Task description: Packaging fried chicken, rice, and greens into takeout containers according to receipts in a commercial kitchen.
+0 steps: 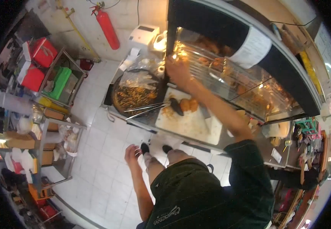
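My right hand (178,70) reaches to the left edge of a lit glass food display case (211,65); its fingers lie against the frame, and whether they grip it is unclear. My left hand (132,153) hangs over the floor with bent fingers, away from the counter. Below my right forearm lies a white cutting board (182,126), bearing browned food pieces (188,105) and a dark oblong item (176,106). Metal tongs (145,109) reach from a round pan of chopped food (134,98) to the board. A clear plastic bag (138,80) partly covers the pan.
A white printer-like device (143,35) stands behind the pan. On the wall hangs a red fire extinguisher (107,28). Metal racks (79,126) with boxes and bags stand at left. Another person (294,177) is at far right, beside the counter.
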{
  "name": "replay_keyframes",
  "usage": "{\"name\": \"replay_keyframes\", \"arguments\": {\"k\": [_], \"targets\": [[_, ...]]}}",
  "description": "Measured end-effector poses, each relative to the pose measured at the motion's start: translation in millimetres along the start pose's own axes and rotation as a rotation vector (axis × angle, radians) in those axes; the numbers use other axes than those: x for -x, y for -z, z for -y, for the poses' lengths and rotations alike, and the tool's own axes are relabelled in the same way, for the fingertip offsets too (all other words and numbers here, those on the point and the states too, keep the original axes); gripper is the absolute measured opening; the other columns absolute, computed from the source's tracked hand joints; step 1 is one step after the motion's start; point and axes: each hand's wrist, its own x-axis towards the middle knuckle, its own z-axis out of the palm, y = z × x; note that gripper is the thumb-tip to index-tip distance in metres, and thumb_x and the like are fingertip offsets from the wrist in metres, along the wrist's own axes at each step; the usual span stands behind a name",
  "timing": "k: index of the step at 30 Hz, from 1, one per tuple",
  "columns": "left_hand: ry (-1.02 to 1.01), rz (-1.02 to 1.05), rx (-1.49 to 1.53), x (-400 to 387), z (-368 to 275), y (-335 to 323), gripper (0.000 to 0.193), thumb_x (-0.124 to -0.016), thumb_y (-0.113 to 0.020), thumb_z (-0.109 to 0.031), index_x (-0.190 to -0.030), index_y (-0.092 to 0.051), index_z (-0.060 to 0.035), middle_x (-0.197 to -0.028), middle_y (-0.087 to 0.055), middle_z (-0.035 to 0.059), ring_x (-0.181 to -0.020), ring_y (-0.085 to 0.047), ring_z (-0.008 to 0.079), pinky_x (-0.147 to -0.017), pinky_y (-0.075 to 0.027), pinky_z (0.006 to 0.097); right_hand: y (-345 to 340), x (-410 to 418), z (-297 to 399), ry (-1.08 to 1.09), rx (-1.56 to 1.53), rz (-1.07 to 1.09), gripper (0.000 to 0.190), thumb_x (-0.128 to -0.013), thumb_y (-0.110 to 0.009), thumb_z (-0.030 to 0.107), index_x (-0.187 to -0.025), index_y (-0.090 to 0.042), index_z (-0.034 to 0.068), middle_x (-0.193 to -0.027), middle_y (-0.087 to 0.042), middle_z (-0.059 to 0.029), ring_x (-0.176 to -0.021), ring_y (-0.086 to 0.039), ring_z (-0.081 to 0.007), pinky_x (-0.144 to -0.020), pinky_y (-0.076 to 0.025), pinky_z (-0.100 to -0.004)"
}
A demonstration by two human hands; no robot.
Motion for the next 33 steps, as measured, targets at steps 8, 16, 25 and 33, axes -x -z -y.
{"name": "replay_keyframes", "arguments": {"k": [8,16,25,33], "targets": [[-0.073,0.324,-0.241,-155,-44,-8,0.016,-0.093,-0.053,-0.014,-0.103,-0.060,-0.0041,-0.088,-0.063,0.0044,-0.078,-0.059,0.0130,-0.069,-0.046,0.0251,-13,10,-9,0.006,0.114,0.220,0.034,-0.081,-0.056,0.020,-0.112,-0.064,0.011,-0.132,-0.052,-0.0038,-0.129,-0.036,-0.0200,-0.108,-0.026,-0.0443],[-1.010,0.446,-1.111,-400,-98,-122,0.036,-0.080,-0.056,0.000,-0.114,-0.060,-0.0083,-0.113,-0.058,0.0134,-0.105,-0.055,0.0314,-0.089,-0.046,0.0396,16,25,-13,-0.217,0.330,0.516,0.027,-0.081,-0.056,0.021,-0.102,-0.069,0.009,-0.116,-0.059,-0.0042,-0.118,-0.045,-0.0241,-0.102,-0.031,-0.0428],[-1.363,1.098,-1.491,-489,-81,-134,0.018,-0.071,-0.070,-0.010,-0.089,-0.066,-0.0096,-0.124,-0.053,0.0104,-0.120,-0.043,0.0344,-0.094,-0.036,0.0490,68,112,86,-0.696,-0.276,0.072,0.013,-0.074,-0.063,0.017,-0.082,-0.064,0.006,-0.092,-0.057,-0.0140,-0.093,-0.056,-0.0292,-0.078,-0.044,-0.0390],[-1.063,0.858,-1.018,-253,-76,-179,0.014,-0.076,-0.070,-0.015,-0.085,-0.064,-0.0053,-0.056,-0.054,0.0108,-0.051,-0.055,0.0238,-0.051,-0.042,0.0334,68,75,214,-1.239,-1.834,-0.213,0.026,-0.087,-0.049,-0.004,-0.109,-0.063,-0.001,-0.103,-0.067,-0.0121,-0.099,-0.062,-0.0187,-0.087,-0.050,-0.0319]]}}
